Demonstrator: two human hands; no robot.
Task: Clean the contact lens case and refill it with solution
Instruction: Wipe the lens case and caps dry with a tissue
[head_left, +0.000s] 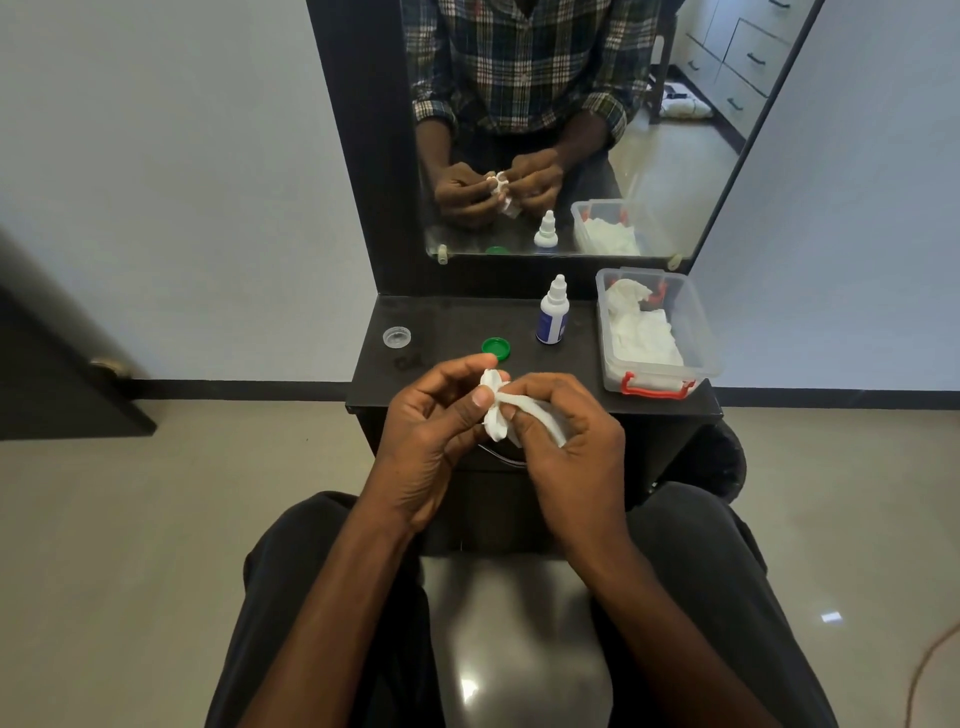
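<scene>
My left hand grips the white contact lens case in front of the black dresser top. My right hand pinches a white tissue against the case. Most of the case is hidden by fingers and tissue. A green cap lies on the dresser top just beyond my hands. A clear cap lies at the far left of the top. The white solution bottle with a blue label stands upright behind the green cap.
A clear plastic box with red latches holds crumpled tissues at the right of the dresser top. The mirror behind reflects the hands and bottle. My knees and a glossy stool sit below. A dark door stands at the left.
</scene>
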